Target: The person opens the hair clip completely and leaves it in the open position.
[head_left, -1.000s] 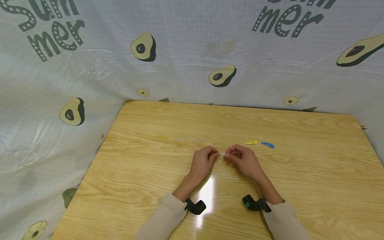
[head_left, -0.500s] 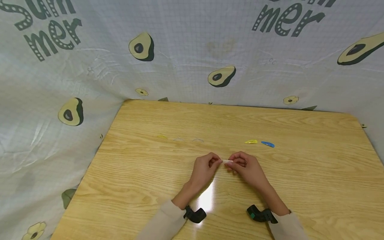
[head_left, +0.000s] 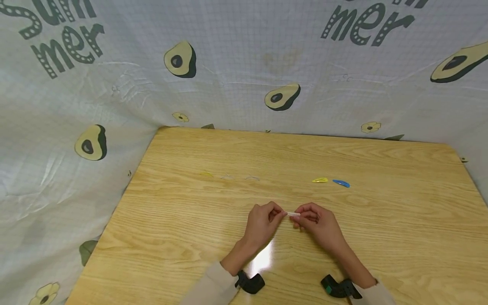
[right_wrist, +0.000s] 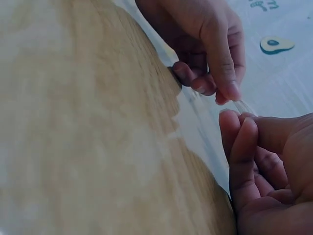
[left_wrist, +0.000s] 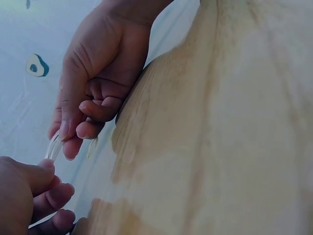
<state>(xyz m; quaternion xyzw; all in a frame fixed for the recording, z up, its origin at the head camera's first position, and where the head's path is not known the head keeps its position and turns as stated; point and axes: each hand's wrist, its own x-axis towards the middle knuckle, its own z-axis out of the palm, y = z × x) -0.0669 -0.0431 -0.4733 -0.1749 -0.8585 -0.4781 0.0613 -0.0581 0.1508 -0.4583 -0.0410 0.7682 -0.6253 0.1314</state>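
My left hand [head_left: 262, 223] and right hand [head_left: 322, 225] meet over the middle of the table. Between their fingertips is a small white hair clip [head_left: 292, 214], pinched at one end by each hand. In the left wrist view, the clip [left_wrist: 54, 148] looks narrow and pale with a slit along it; its ends are hidden by fingers. Only a thin, see-through part of the clip [right_wrist: 245, 107] shows in the right wrist view. Beyond my right hand lie a yellow hair clip [head_left: 320, 180] and a blue hair clip [head_left: 341, 183].
A thin yellow piece [head_left: 206, 174] and two thin whitish pieces, one [head_left: 226, 176] left of the other [head_left: 251, 178], lie in a row at the left on the wooden table [head_left: 171, 237]. A white printed sheet [head_left: 228, 63] hangs behind and along the left side.
Both hands have drawn back towards the body and slightly right, with the white clip between them. More of the clip shows now. The pieces on the table have stayed in place.
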